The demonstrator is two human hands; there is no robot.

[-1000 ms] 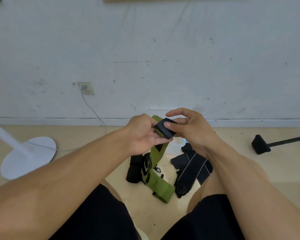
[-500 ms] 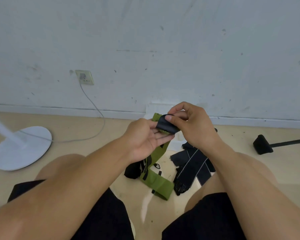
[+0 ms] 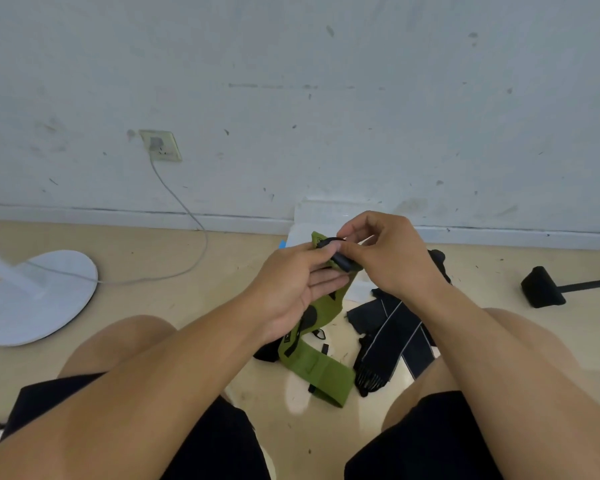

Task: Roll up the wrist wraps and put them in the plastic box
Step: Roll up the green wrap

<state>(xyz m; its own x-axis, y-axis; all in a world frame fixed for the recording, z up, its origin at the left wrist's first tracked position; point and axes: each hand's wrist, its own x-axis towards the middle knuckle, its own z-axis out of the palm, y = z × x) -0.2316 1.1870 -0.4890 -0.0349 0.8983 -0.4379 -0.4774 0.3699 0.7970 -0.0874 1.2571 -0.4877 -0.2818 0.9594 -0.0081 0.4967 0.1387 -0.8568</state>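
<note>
While the right hand (image 3: 385, 252) pinches the black end of the green wrist wrap (image 3: 317, 367) between thumb and curled fingers, the left hand (image 3: 293, 287) supports the strap from below, thumb pressed against the roll and the other fingers lying nearly straight under it. Compared with a second ago, the black end (image 3: 343, 263) has gone from a flat flap to a tighter curl tucked against the green fabric, and both hands have shifted a little toward the wall, so the first turn of the roll looks to be formed. Most of the strap hangs loose below the left hand, its tail lying on the floor between the knees. Below the right hand lie the black wrist wraps (image 3: 392, 336) with pale stripes, unrolled, touching the green one's neighbourhood but apart from the hands. Just beyond the hands, against the wall, sits a translucent plastic box (image 3: 321, 211), mostly hidden. By my judgement the task is early: one wrap barely started, nothing boxed.
</note>
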